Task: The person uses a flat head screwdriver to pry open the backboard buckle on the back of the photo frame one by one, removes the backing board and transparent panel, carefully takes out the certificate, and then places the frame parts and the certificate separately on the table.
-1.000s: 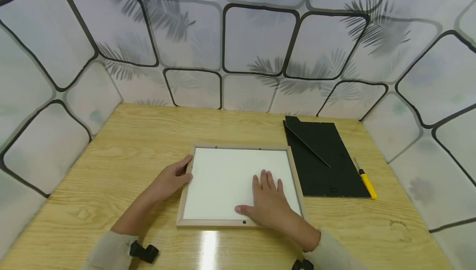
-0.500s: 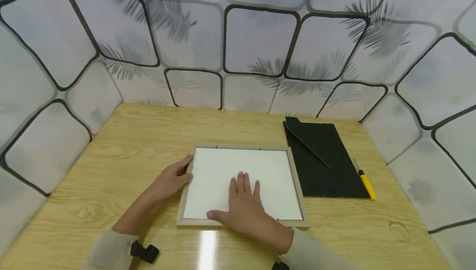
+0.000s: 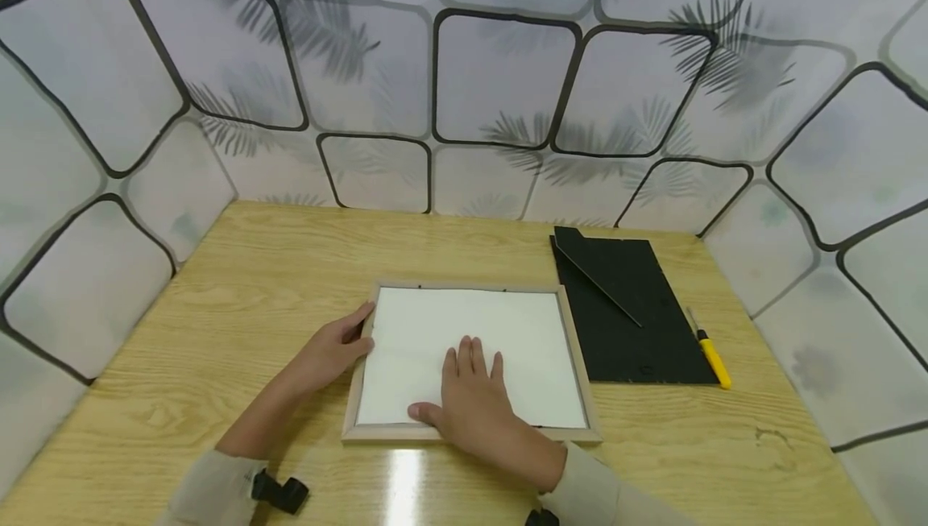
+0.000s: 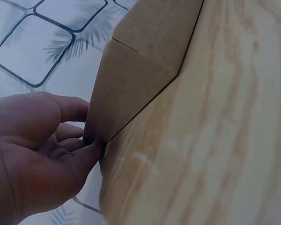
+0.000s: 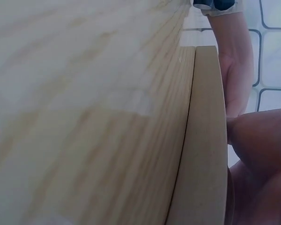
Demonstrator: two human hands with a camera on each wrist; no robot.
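Observation:
A light wooden picture frame (image 3: 471, 286) lies flat on the table, with a white sheet (image 3: 413, 329) filling its inside. At its left side my left hand (image 3: 332, 353) holds the edge, the thumb over the rim and the fingers along the outer side. In the left wrist view, the fingers of that hand (image 4: 42, 154) meet the frame's side (image 4: 131, 70) near the tabletop. My right hand (image 3: 474, 401) rests flat on the lower middle of the sheet, fingers straight and thumb out to the left. The right wrist view shows the frame's near side (image 5: 201, 131) beside part of the right hand (image 5: 267, 150).
To the right of the frame lies a black backing board (image 3: 616, 349) with a folded stand leg (image 3: 590, 268). A yellow-handled screwdriver (image 3: 714, 358) sits along the board's right edge. Patterned walls (image 3: 500, 83) enclose the wooden table (image 3: 304, 252) at the back and sides.
My right hand has slid left across the white sheet, from its right part to the lower middle, and has hardly moved since half a second ago. The left hand keeps its hold.

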